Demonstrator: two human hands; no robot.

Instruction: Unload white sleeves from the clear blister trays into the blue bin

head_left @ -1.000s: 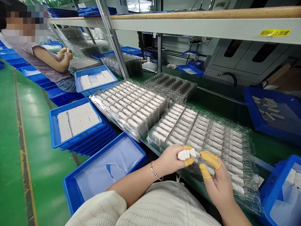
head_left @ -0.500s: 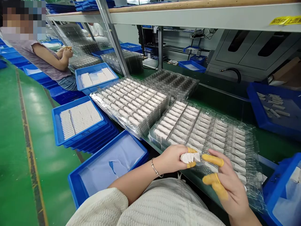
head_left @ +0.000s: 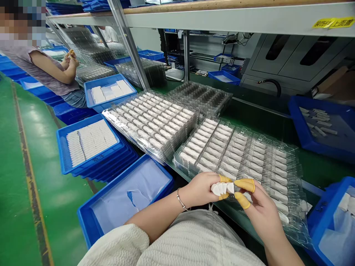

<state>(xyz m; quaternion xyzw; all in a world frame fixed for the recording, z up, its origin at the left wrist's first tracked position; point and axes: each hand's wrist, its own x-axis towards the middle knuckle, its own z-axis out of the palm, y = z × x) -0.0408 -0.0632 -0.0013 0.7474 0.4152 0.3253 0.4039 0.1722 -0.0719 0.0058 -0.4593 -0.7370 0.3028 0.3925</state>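
Note:
My left hand (head_left: 202, 188) is closed around a short row of small white pieces (head_left: 222, 188), which overlap like a fanned stack. Yellow finger cots cover its thumb and fingertip. From the right, my right hand (head_left: 262, 208), also in yellow finger cots, pinches at the end of that row; its fingertips partly hide what is between them. Both hands are over the near edge of a clear plastic tray (head_left: 294, 173) filled with rows of white strips (head_left: 205, 140).
Left of it stands a stack of clear trays (head_left: 177, 147) with white pieces. Blue bins (head_left: 83, 218) sit at my left, another blue bin (head_left: 318, 221) at my right. A metal post (head_left: 130, 48) and shelf edge (head_left: 222, 18) rise ahead. A co-worker (head_left: 55, 70) sits at far left.
My right hand has moved left to the row of white pieces, and its spread fingers have closed at the row's end. My left hand keeps its hold.

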